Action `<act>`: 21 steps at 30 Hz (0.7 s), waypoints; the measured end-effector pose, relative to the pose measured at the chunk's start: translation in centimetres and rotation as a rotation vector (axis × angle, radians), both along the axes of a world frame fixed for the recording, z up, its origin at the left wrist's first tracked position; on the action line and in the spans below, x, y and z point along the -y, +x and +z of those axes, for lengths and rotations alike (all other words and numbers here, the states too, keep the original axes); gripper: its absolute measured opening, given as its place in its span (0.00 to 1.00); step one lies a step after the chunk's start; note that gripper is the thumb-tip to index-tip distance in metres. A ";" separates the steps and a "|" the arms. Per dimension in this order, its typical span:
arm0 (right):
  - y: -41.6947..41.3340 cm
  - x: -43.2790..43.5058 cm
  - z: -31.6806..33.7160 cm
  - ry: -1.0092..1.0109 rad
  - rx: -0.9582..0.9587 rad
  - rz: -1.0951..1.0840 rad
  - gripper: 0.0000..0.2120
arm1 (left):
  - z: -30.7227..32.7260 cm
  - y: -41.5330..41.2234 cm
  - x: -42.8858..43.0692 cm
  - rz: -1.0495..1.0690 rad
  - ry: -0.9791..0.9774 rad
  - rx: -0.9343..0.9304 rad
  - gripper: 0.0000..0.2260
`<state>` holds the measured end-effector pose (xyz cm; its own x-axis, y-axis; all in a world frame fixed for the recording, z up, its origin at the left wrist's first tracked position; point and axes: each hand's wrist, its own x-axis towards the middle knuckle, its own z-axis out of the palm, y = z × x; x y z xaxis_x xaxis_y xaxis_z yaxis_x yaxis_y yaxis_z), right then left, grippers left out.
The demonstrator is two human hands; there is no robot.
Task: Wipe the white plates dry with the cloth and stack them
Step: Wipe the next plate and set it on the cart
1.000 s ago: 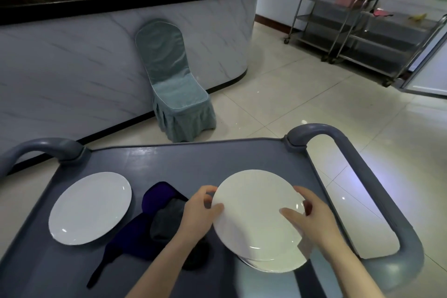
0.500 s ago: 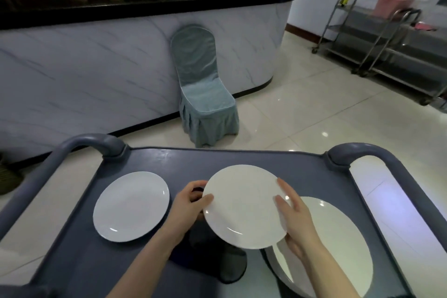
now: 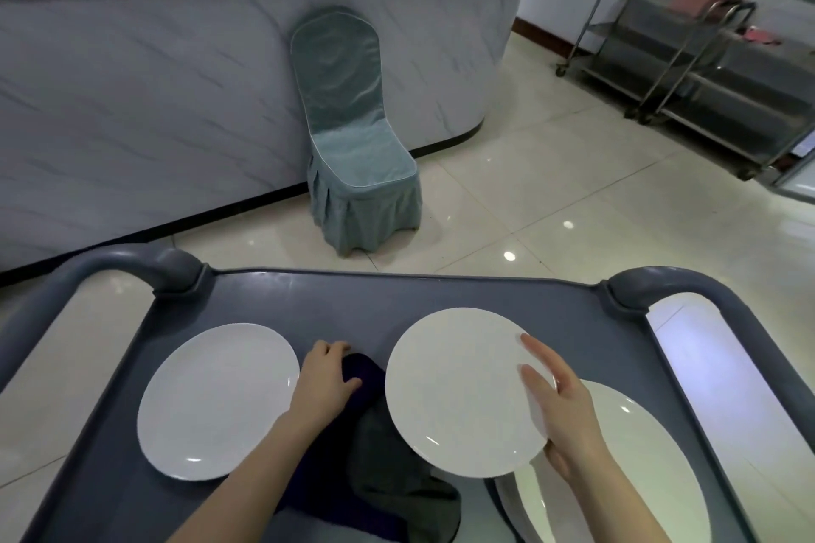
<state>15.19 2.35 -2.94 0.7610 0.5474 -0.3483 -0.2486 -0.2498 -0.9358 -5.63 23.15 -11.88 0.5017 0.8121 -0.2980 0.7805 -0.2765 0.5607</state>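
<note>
Two bare forearms are showing from the bottom edge of the view, and no sleeve, cuff or glove is covering either one as far as the frame reaches. The slim left hand [image 3: 326, 379] is wearing no ring, watch or band on the parts that are showing. The right hand [image 3: 562, 406] is likewise going without jewellery or wrist strap, its long fingers [image 3: 536, 350] ending in short, plain fingernails that are carrying no visible polish.

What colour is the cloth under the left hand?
Dark navy cloth, with a grey part nearer the person; head view shows it.
</note>
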 end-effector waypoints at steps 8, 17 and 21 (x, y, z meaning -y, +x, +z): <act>-0.2 -0.2 -0.2 0.014 -0.012 0.000 0.17 | 1.3 0.6 -1.4 0.101 -0.173 0.036 0.09; -0.8 0.4 0.0 0.065 0.124 0.065 0.18 | 12.8 1.1 0.9 0.222 -0.399 0.541 0.10; -1.7 0.5 0.3 0.118 0.139 0.039 0.19 | 16.3 2.2 5.8 -0.038 -0.425 0.617 0.13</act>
